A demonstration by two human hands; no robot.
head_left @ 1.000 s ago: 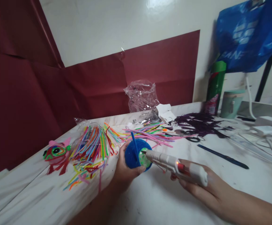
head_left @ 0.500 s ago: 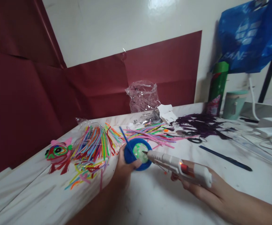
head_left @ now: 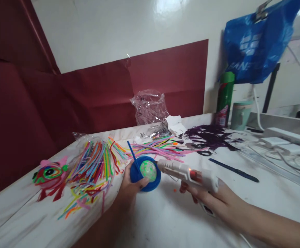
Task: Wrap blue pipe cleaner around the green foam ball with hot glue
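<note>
My left hand [head_left: 129,184] is closed round a ball wrapped in blue strip [head_left: 145,173], with a green patch facing me and a loose blue strip end sticking up at its left. My right hand [head_left: 211,199] grips a white hot glue gun [head_left: 188,173] with a small orange light on its body. The gun's nozzle sits just to the right of the ball, a little apart from the green patch. Both hands are above the white table [head_left: 170,220].
A pile of coloured strips [head_left: 95,165] lies left of the ball, beside a pink and red figure [head_left: 49,174]. Behind are a clear plastic bag [head_left: 150,108], dark purple strands [head_left: 211,134], scissors [head_left: 204,151], a blue pen [head_left: 234,169], a green can [head_left: 223,100], a teal cup [head_left: 240,115] and a blue bag [head_left: 253,44].
The ball has turned so its green patch faces me. The glue gun's nozzle has drawn back from the patch. The view has shifted a little to the right.
</note>
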